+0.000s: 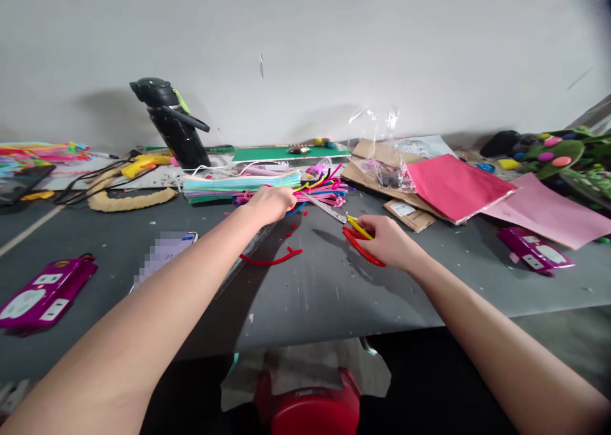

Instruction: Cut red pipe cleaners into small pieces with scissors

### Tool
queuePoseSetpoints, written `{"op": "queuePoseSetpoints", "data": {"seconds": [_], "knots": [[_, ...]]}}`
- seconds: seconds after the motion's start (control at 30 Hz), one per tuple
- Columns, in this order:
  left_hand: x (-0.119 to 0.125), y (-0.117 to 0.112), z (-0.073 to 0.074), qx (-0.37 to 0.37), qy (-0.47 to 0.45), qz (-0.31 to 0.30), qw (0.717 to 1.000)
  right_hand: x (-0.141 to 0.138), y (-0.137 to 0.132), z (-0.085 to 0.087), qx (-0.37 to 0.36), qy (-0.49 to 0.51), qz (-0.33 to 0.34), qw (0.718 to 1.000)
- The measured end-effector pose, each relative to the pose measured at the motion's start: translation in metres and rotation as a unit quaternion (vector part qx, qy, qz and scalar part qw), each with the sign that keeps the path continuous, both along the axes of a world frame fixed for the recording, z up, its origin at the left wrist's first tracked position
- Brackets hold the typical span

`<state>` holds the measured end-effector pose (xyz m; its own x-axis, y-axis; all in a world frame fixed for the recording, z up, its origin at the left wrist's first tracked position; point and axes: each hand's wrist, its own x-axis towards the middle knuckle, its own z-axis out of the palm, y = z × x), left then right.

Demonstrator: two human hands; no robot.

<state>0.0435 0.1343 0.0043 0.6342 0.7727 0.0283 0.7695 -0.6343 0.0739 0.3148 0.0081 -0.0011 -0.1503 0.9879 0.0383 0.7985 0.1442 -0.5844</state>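
Flask (177, 130) behind left of pipe cleaners (214, 188), phone (167, 254) front left, scissors (334, 214) front right

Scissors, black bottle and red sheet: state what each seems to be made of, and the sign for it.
Scissors: blades apparently metal, from their silvery sheen; red and yellow handles probably plastic, from their solid, bright colour.
Black bottle: glossy, by the highlights on its body; coated metal or plastic, unclear which.
Red sheet: mostly matte, maybe paper; its shiny edge suggests a clear plastic sleeve.

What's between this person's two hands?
In the head view, the scissors' blades reach from the right hand toward the left hand; small red bits lie nearby.
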Motion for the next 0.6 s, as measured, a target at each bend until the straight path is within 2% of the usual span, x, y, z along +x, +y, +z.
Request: {"op": "queuePoseSetpoints", "data": {"seconds": [0.1,0.2,0.33,0.43,0.5,0.6], "knots": [[0.005,-0.005,0.003,0.039,0.086,-0.023,0.995,0.004,0.001,-0.002,-0.001,0.003,-0.004,1.0],[0.008,-0.01,0.006,0.054,0.117,-0.03,0.991,0.006,0.001,-0.003,0.0,0.008,-0.004,1.0],[-0.003,-0.019,0.01,0.053,0.071,-0.017,0.996,0.007,0.001,-0.001,-0.003,0.005,0.007,1.0],[-0.018,-0.031,0.011,-0.006,0.013,-0.001,1.0,0.005,0.0,0.003,-0.007,-0.001,0.011,1.0],[-0.028,-0.042,0.01,-0.046,0.018,-0.009,0.999,0.004,-0.001,0.005,-0.01,-0.008,0.014,1.0],[-0.038,-0.054,0.004,-0.042,0.04,-0.031,0.998,0.002,-0.003,0.007,-0.014,-0.016,0.019,1.0]]}}
